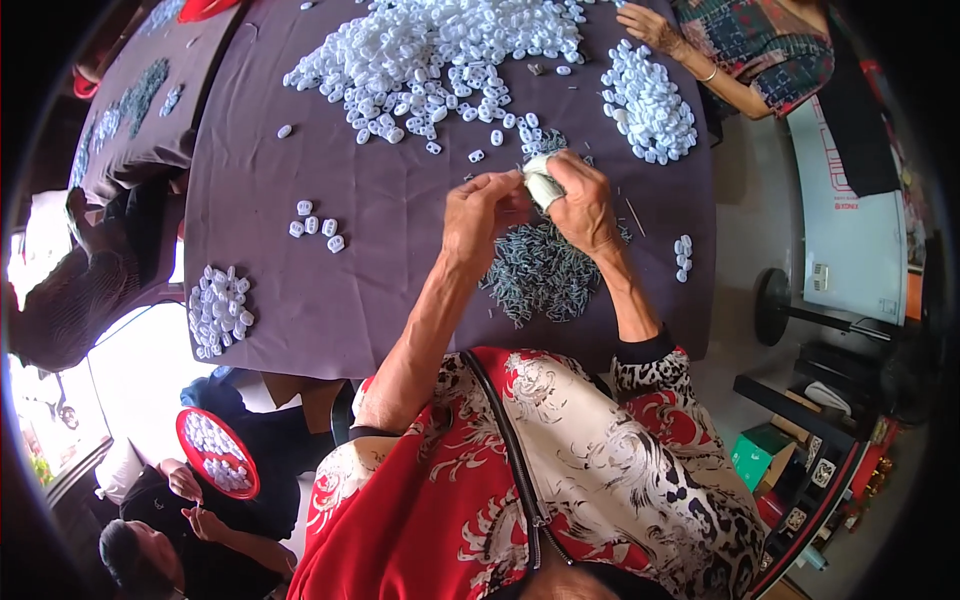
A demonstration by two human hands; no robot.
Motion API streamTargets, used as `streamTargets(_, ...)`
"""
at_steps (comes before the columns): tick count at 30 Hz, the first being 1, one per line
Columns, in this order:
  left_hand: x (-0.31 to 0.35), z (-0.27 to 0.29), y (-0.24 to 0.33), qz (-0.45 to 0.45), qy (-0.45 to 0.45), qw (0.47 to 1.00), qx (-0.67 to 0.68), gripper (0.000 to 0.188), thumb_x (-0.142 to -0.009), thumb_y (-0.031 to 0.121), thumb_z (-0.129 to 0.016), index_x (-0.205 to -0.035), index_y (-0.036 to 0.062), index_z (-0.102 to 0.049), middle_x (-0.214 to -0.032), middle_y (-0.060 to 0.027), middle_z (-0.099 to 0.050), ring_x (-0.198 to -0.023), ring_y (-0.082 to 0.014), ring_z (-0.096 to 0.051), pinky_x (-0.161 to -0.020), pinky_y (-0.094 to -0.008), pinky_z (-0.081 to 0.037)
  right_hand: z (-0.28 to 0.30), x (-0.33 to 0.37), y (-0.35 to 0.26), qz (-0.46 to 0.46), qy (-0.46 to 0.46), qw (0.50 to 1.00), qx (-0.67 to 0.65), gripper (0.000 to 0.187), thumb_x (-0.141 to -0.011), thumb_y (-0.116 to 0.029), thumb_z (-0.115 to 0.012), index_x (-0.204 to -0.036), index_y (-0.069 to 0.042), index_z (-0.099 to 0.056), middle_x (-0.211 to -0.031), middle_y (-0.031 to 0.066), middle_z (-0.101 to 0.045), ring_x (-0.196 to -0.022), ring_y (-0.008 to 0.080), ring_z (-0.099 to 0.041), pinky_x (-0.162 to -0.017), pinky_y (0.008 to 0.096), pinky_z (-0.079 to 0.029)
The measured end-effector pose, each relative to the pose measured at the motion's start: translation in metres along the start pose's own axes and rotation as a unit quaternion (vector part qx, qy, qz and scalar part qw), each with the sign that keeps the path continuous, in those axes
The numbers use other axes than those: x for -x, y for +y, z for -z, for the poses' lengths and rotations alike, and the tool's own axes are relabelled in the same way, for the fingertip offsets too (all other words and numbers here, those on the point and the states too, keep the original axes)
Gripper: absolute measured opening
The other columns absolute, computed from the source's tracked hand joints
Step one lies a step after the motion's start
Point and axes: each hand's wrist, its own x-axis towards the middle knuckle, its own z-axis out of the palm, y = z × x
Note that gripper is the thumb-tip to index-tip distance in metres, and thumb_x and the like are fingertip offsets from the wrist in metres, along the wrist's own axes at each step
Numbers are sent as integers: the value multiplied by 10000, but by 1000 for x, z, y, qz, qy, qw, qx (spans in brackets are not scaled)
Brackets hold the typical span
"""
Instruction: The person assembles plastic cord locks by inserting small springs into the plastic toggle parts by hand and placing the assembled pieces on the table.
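Observation:
Over the table, my left hand (475, 212) is closed in a pinch, its fingertips meeting those of my right hand. My right hand (585, 200) is also closed, with a white wrapping (542, 183) around its finger and thumb ends. Whatever lies between the fingertips is too small to make out. Just below the hands spreads a pile of small dark grey screws (545, 275), partly hidden by my right wrist. Beyond them are loose white plastic pieces with two holes (477, 156), and the large heap of the same white pieces (430, 60).
Smaller groups of white pieces lie at the left edge (218, 310), left of centre (315, 226) and at right (683, 258). A thin metal rod (635, 217) lies near the screws. Another person's hand (650, 28) rests at far right; a person at lower left works beside a red tray (250, 440).

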Motion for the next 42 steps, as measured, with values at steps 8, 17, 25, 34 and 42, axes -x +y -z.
streamTargets(8, -41, 29, 26, -398, 132, 606, -676, 178, -711, 126, -596, -875, 73, -639, -757, -110, -575, -697, -260, -571, -624, -354, -446, 0, 9, 4, -174, -41, 971, -160, 172, -690, 29, -468, -843, -6, -538, -747, 130, -583, -657, 253, -576, -604, 326, -453)
streamTargets(17, -39, 22, 36, -329, 107, 682, -645, 123, -712, 108, -614, -804, 28, -600, -746, -77, -563, -677, -215, -561, -603, -340, -452, 2, 3, 3, -219, -63, 946, -232, 185, -765, 0, -465, -911, -2, -579, -781, 61, -625, -703, 120, -593, -643, 234, -456)
streamTargets(25, 15, -33, 54, -142, -83, 986, 23, 113, -801, 22, -580, -894, -38, -560, -761, -82, -593, -619, -147, -572, -577, -250, -493, 36, -46, -39, -198, 18, 924, -326, 201, -794, -48, -448, -940, 8, -574, -817, 74, -627, -739, 114, -599, -701, 224, -466)
streamTargets(34, 55, -65, 66, -208, -132, 969, -12, 126, -798, -7, -557, -918, -46, -568, -817, -136, -615, -687, -161, -594, -604, -251, -500, 71, -67, -65, -156, 16, 955, -253, 195, -777, -13, -461, -933, 22, -572, -808, 56, -627, -738, 85, -575, -697, 207, -444)
streamTargets(42, 75, -74, 63, -259, -108, 959, -28, 129, -759, 26, -625, -870, -32, -598, -758, -82, -615, -644, -134, -568, -616, -254, -470, 82, -70, -76, -77, 14, 972, -222, 257, -756, 20, -398, -952, 7, -565, -799, 81, -634, -708, 112, -593, -611, 223, -459)
